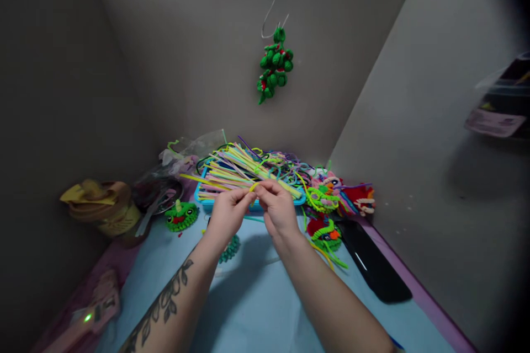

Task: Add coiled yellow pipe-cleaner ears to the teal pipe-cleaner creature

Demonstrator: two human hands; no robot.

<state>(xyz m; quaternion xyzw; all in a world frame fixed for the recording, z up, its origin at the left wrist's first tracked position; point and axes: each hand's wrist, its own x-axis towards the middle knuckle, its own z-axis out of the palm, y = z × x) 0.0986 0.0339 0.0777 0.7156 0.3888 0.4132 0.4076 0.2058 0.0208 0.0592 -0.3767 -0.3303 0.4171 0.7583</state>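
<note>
Grip: left hand (229,210) and right hand (277,207) pinch fingertips tight on one yellow stem (253,187), centre of frame. Head view: one pale label (494,123), far right, print too blurred to read. One blue tray (202,202) sits behind the hands, its stems (232,168) too tangled to count. One green figure (181,217), left of centre. One black slab (375,262), lower right. One green cluster (275,63) hangs upper centre.

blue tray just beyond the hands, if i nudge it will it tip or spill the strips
The tray probably won't tip easily, since it looks broad and low. The strips might shift or spill, as they are heaped above its rim. It is likely light for its size, since what shows of its load is thin strands.
</note>
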